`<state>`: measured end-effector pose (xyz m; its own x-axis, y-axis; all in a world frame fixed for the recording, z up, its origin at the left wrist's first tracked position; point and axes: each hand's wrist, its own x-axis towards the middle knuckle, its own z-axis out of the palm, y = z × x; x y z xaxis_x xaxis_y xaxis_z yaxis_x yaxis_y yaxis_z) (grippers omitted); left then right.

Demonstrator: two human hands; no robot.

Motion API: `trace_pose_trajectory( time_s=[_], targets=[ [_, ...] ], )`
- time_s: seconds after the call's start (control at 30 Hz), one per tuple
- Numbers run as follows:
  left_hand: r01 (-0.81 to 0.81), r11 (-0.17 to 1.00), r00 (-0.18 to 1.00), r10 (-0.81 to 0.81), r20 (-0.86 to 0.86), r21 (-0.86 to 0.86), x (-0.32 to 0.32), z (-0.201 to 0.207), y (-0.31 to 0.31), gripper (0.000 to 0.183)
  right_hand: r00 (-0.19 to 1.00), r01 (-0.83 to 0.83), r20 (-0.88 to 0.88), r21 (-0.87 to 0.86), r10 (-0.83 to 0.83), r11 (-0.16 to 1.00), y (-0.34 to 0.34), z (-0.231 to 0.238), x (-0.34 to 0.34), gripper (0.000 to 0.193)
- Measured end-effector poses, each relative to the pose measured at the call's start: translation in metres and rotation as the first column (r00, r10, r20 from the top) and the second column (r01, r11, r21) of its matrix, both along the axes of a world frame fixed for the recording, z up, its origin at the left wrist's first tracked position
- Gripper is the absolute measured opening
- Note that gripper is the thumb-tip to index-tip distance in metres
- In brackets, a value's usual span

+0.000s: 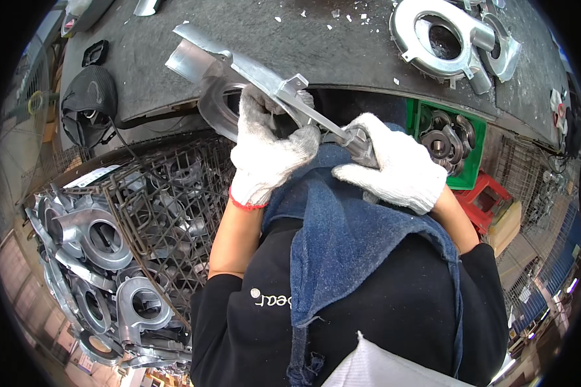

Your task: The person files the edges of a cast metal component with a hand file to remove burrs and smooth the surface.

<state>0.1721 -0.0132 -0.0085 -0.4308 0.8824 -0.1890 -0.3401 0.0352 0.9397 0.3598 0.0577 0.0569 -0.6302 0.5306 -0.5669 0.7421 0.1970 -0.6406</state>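
Both gloved hands, left hand (265, 155) and right hand (394, 169), were closed around a metal casting (239, 68) w/ a file (329, 126) at the desk's (342, 58) near edge, over a blue apron (348, 226); best, I'd judge, to brace the part firmly & stroke evenly.

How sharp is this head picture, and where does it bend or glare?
Head view: sharp in the middle, where both gloved hands, left and right, grip a metal casting; strong fisheye bending, so the bench edge curves and the corners go black; bright glare on the casting and on the finished ones up right; the wire basket at the left is softer and stretched.
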Motion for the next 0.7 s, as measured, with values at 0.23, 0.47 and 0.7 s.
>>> trace_pose_trajectory(
  time_s=[0.23, 0.47, 0.7],
  targets=[
    [0.170, 0.980, 0.984, -0.175, -0.043, -0.106, -0.018, 0.009, -0.019, 0.036, 0.998, -0.001, -0.057, 0.040, 0.003, 0.999, 0.005, 0.005, -0.003, 0.056],
    [0.502, 0.777, 0.865, -0.454, 0.216, -0.379, -0.060, 0.056, -0.043, 0.102, 0.996, -0.083, -0.004, 0.111, 0.084, 0.990, 0.030, 0.012, -0.013, 0.043],
    [0.551, 0.559, 0.620, -0.771, -0.144, -0.619, -0.076, 0.056, -0.037, 0.095, 0.894, -0.445, 0.139, 0.181, 0.425, 0.877, 0.038, -0.003, -0.049, 0.030]
  ],
)
